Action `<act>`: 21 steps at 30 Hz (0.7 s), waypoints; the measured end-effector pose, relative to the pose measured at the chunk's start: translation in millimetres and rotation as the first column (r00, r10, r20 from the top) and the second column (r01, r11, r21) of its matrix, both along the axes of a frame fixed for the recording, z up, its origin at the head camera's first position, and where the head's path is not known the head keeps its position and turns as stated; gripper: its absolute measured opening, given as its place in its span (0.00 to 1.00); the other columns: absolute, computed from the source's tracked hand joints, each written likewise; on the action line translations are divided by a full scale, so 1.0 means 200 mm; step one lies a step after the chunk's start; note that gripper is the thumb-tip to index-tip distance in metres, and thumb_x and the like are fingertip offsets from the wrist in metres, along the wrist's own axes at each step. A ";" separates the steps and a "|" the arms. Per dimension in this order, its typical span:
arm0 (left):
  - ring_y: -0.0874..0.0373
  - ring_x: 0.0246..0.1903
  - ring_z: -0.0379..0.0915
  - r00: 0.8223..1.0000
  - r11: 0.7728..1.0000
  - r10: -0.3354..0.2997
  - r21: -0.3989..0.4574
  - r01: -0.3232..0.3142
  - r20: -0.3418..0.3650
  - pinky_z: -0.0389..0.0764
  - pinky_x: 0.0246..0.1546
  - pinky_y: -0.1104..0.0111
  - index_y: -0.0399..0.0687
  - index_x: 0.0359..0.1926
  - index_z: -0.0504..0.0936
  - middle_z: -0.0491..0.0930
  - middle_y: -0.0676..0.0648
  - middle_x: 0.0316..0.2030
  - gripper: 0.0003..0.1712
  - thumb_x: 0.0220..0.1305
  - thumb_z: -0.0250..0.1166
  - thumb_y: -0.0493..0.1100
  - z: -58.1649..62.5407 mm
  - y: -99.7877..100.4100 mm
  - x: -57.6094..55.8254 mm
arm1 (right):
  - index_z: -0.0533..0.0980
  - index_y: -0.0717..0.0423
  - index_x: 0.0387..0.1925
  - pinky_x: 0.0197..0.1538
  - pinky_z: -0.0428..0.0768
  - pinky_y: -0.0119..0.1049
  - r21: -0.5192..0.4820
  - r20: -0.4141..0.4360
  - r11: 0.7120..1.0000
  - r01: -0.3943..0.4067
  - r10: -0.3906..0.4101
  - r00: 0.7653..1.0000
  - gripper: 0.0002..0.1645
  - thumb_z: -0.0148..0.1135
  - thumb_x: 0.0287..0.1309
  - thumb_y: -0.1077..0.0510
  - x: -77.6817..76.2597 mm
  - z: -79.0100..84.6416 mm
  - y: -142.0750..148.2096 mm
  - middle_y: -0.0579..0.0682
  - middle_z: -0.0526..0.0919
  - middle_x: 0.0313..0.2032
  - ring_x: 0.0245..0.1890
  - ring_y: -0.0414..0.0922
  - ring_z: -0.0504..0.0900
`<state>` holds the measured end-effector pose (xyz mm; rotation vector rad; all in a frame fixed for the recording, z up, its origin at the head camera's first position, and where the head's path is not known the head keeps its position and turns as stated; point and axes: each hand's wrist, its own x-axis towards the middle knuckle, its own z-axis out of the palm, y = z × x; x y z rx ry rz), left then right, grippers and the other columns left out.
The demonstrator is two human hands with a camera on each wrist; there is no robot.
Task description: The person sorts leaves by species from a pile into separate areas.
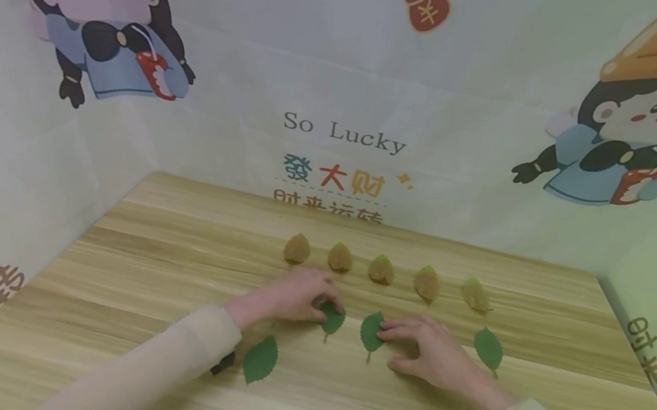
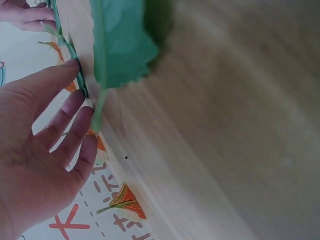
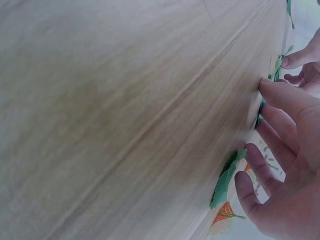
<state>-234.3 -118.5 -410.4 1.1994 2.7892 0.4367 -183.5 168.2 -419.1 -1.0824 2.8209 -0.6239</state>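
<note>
My left hand curls its thumb and fingers about a green leaf that lies on the wooden table. In the left wrist view the leaf appears edge-on at the thumb. My right hand touches the right edge of a second green leaf with extended fingertips, its thumb apart on the table. Another green leaf lies to the right of that hand. One more green leaf lies nearer, beside the left sleeve. Leaf stems point towards me.
Behind the hands, several orange-brown leaves form a row across the wooden table. A printed cloth with cartoon figures stands around the table's back and sides. Dark wrist devices show under both sleeves.
</note>
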 end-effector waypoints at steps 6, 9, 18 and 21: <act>0.53 0.52 0.77 0.999 0.998 0.051 0.039 -0.051 0.004 0.75 0.61 0.59 0.47 0.46 0.81 0.84 0.49 0.46 0.18 0.54 0.74 0.42 -0.01 0.00 0.01 | 0.82 0.48 0.53 0.64 0.70 0.64 0.005 0.004 1.000 0.004 -0.004 1.000 0.24 0.72 0.53 0.54 0.00 0.01 0.00 0.50 0.81 0.60 0.61 0.56 0.76; 0.52 0.50 0.76 0.996 0.995 0.085 0.042 -0.086 0.018 0.76 0.59 0.58 0.46 0.43 0.82 0.83 0.49 0.44 0.16 0.54 0.75 0.43 -0.01 0.00 0.01 | 0.82 0.48 0.53 0.65 0.69 0.64 0.010 0.004 1.000 0.004 -0.004 1.000 0.24 0.72 0.52 0.54 0.00 0.01 0.00 0.50 0.81 0.60 0.61 0.57 0.76; 0.56 0.45 0.75 0.992 0.992 0.112 0.055 -0.116 0.066 0.78 0.51 0.61 0.47 0.40 0.84 0.83 0.49 0.43 0.12 0.55 0.74 0.43 -0.01 -0.01 0.02 | 0.82 0.49 0.53 0.64 0.70 0.63 0.001 -0.001 1.000 0.000 0.000 1.000 0.24 0.72 0.53 0.54 0.00 0.01 0.00 0.51 0.81 0.60 0.61 0.57 0.77; 0.58 0.43 0.75 0.992 0.992 0.104 0.062 -0.109 0.070 0.79 0.49 0.64 0.47 0.40 0.84 0.82 0.50 0.42 0.12 0.55 0.74 0.43 -0.01 -0.01 0.03 | 0.81 0.49 0.53 0.63 0.71 0.62 -0.013 0.007 1.000 -0.002 0.002 1.000 0.24 0.72 0.53 0.54 0.01 0.01 0.00 0.51 0.81 0.60 0.60 0.57 0.77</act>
